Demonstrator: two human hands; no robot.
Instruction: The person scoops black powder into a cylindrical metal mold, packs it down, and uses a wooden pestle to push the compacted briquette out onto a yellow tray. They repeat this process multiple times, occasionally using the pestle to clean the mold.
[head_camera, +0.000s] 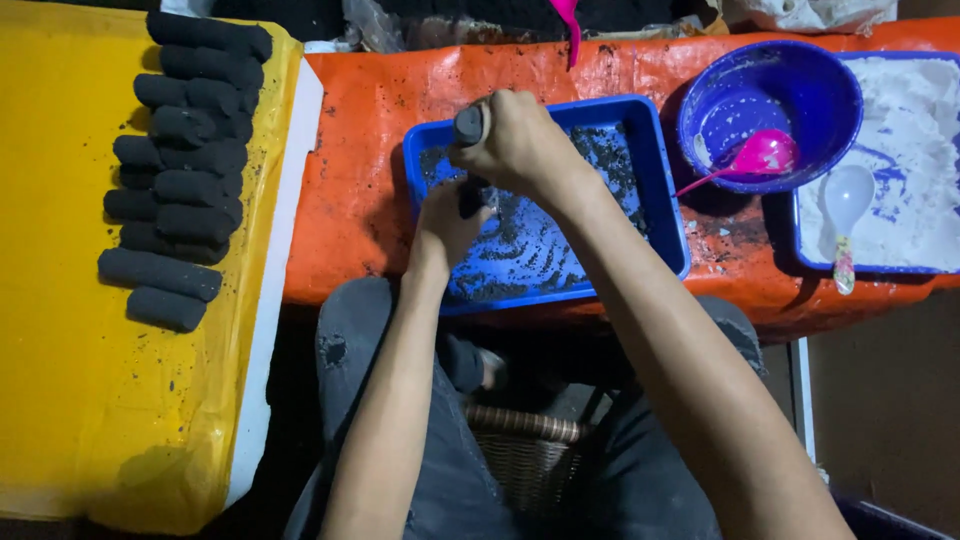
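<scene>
Right hand (520, 145) closed around a dark tube (468, 127), held upright over the blue tray (665, 215). Left hand (447, 225) below it, fingers wrapped on the tube's lower end. Tray holds black crumbs. Black rolls (185, 160) lie well left of tray on yellow sheet (90, 400); blue bowl (790, 80) just right.

the blue tray (668, 215) looked like glossy plastic, the orange sheet (352, 180) like woven tarp, the black rolls (185, 150) matt and rough.
</scene>
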